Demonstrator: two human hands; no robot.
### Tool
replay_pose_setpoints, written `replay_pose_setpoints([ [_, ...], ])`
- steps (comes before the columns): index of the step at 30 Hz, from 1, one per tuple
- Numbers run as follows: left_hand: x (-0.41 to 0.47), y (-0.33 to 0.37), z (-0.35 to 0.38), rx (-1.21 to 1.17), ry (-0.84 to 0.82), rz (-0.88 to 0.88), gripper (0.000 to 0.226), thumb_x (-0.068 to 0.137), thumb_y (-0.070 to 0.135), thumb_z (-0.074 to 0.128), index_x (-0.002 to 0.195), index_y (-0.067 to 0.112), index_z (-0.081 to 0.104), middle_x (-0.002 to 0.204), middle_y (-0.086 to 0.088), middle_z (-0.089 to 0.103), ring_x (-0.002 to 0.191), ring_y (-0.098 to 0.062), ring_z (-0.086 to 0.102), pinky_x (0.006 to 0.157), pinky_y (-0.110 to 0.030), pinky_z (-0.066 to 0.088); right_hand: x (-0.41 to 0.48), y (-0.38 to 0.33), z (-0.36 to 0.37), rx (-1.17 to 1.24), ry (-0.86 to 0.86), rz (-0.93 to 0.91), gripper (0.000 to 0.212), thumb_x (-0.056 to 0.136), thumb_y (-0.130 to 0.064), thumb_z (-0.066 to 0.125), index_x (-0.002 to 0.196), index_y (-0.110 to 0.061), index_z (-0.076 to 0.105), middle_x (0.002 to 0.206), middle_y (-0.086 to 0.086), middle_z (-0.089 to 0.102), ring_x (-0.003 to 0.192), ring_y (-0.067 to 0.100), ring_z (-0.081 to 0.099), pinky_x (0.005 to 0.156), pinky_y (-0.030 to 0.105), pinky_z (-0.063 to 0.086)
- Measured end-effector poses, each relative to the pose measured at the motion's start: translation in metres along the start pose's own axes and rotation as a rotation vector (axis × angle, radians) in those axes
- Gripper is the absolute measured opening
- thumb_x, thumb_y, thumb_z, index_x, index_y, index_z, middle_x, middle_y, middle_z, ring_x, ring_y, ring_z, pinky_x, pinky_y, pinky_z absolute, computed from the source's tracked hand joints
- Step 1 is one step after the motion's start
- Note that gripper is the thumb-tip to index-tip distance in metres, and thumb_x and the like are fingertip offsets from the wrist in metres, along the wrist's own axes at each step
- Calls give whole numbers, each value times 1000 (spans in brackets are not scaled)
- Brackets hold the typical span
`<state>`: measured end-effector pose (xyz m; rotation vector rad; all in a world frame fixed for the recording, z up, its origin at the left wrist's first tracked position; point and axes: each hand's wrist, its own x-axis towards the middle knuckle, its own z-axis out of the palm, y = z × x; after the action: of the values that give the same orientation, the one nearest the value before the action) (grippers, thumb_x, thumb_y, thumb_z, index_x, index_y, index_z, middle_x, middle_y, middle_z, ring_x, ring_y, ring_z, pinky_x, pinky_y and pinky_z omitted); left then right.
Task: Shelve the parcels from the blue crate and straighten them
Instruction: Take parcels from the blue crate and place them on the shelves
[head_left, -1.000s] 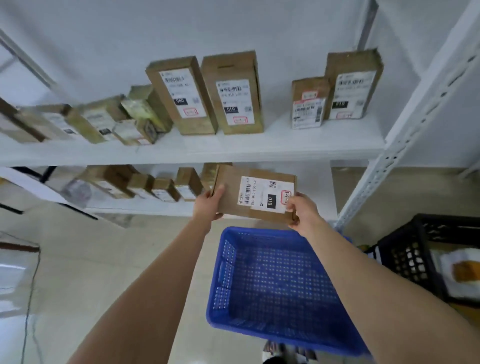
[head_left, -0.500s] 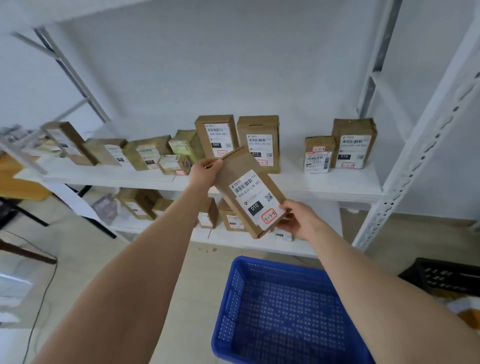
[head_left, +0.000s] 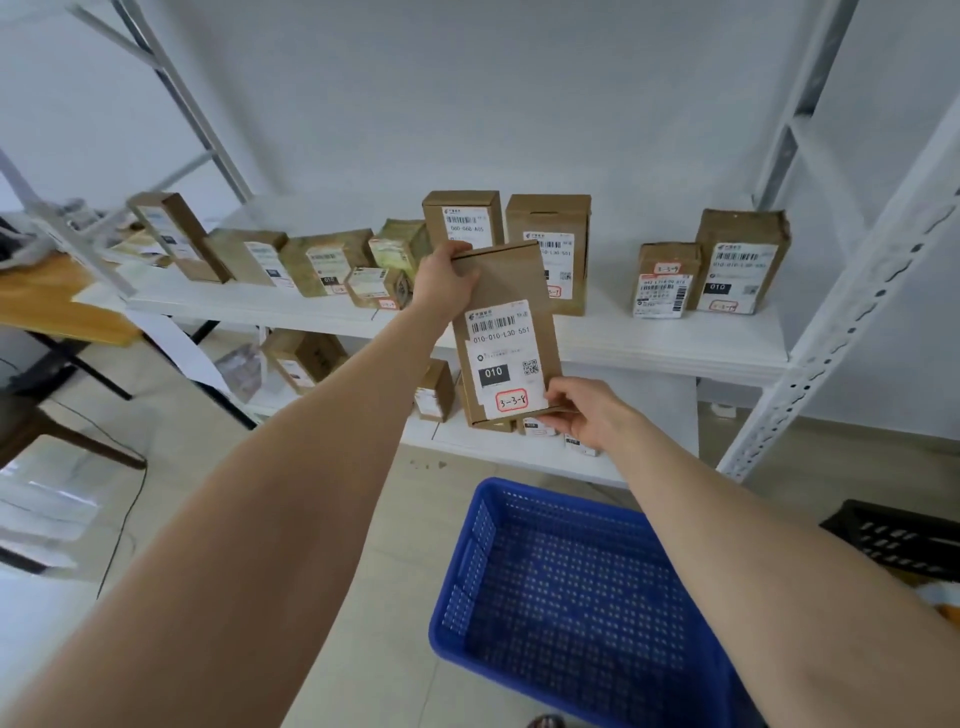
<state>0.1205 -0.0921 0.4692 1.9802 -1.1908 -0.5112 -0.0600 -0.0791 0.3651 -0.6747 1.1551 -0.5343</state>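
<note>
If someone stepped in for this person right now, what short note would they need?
The left hand grips the top corner of the parcel; the right hand pinches its bottom edge.
The parcel, marked 3-3-8, is held upright in front of the upper shelf, not yet set down.
Other parcels stand on both shelves; some at the left lean.
The visible part of the blue crate shows no parcels.
Left to do: shelve this one, then straighten the leaners.

Head-worn view, facing forward-down, near shelf (head_left: 675, 348)
</note>
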Motion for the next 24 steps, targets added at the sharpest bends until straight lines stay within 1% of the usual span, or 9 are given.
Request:
replay_pose_setpoints([
  [3,-4,9,-4,18,-13,11,45,94,9,50,137,21,45,136,-7,47,112,-23,52,87,-30,48,-2,1,-1,6,-29,15,10,86,8,52,93,3,57,105,21,67,102,33,67,88,38,56],
  [5,-9,13,-5,-19,-22,0,48,94,6,50,139,18,42,136,-7,48,112,-23,52,86,-30,50,-4,1,-4,-1,-53,13,15,86,8,52,97,0,58,107,20,68,102,33,67,88,39,57],
  [9,-19,17,-11,-77,-33,-57,53,94,6,50,143,18,35,130,-8,50,112,-26,54,89,-37,53,-10,-2,-5,-41,-74,-12,24,86,6,51,103,-8,60,107,17,68,101,31,67,70,34,61],
  [11,-26,15,-13,-93,-58,-83,56,93,8,53,143,20,32,125,-6,51,110,-28,56,88,-44,54,-15,-2,-3,-71,-74,8,19,86,6,52,99,-7,59,107,17,67,102,30,66,72,34,60],
  [13,-31,11,-15,-107,-89,-99,56,92,10,56,142,20,33,127,-9,52,109,-30,57,85,-49,55,-20,-1,-2,-129,-63,19,17,86,7,51,94,-5,58,105,17,66,99,30,66,74,35,59],
  [16,-36,3,-19,-79,-102,-96,52,93,12,57,140,19,37,124,-12,55,108,-32,58,81,-50,56,-24,-1,1,-198,-46,23,19,86,9,52,101,-1,58,97,16,65,87,28,67,61,34,61],
  [18,-36,-5,-22,-58,-110,-93,52,93,13,56,141,19,37,124,-13,57,107,-32,59,81,-50,57,-26,0,4,-260,-54,42,26,86,3,59,112,-1,57,102,17,65,93,30,67,70,37,61],
  [20,-34,-12,-27,-29,-128,-85,52,94,15,56,142,18,37,126,-13,57,109,-32,59,82,-49,56,-28,4,9,-322,-83,63,30,86,-8,69,114,-6,57,105,16,67,97,30,67,78,39,59],
  [24,-27,-33,-34,86,-157,-70,53,97,21,52,145,14,33,132,-11,51,113,-31,56,83,-46,56,-27,16,22,-352,-96,39,34,84,-28,74,110,-14,59,101,10,69,91,26,67,73,36,59],
])
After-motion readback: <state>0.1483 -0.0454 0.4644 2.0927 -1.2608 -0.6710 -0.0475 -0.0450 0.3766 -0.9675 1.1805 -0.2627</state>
